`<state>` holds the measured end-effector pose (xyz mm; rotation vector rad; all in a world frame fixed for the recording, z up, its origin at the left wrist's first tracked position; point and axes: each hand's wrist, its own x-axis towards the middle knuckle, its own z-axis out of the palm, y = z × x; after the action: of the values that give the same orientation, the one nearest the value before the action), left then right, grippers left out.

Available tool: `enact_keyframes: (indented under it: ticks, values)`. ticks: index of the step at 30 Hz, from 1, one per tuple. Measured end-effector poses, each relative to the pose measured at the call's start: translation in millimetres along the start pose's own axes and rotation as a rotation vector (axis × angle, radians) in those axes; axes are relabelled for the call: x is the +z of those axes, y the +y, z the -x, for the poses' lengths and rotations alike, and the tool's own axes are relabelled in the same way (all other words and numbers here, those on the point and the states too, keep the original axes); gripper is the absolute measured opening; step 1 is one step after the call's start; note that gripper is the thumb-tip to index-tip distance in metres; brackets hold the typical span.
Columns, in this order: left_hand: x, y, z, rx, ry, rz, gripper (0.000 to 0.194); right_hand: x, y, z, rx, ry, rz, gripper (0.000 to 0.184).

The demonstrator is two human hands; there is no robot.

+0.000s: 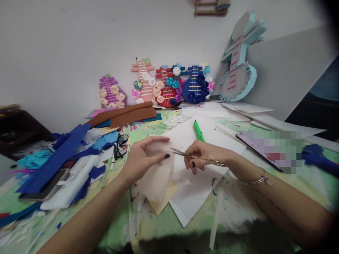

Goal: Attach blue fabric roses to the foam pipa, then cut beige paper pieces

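Observation:
My left hand (143,157) pinches a thin, cream, see-through sheet of paper (159,176) between thumb and fingers, holding it up over the table. My right hand (202,155) grips a pair of gold scissors (185,154), blades pointing left at the sheet's upper edge. A bangle sits on my right wrist. Under both hands lie white paper sheets (196,187) and a tan sheet (161,204).
A green marker (198,130) lies on the white paper beyond my right hand. A phone (254,146) lies to the right. Blue paper strips (55,158), black glasses (120,144) and brown sheets (124,114) crowd the left. Paper guitar crafts (169,86) lean against the wall.

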<state>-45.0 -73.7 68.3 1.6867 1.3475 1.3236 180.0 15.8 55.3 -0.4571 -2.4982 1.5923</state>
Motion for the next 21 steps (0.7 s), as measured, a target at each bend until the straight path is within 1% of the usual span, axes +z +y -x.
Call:
enact_keyframes:
  ticks: [9,13,21]
  values:
    - [7.2,-4.1,1.3,0.031,-0.002,-0.065,0.032,5.0,2.7,-3.3,0.008,0.045,-0.011,0.038]
    - [7.7,-4.3,1.8,0.021,-0.013,-0.070,0.032,4.8,0.9,-3.2,0.033,0.045,-0.026,0.037]
    - [6.7,-6.1,1.9,0.045,-0.019,-0.087,0.032,3.7,1.6,-1.9,0.066,0.049,-0.028,0.037]
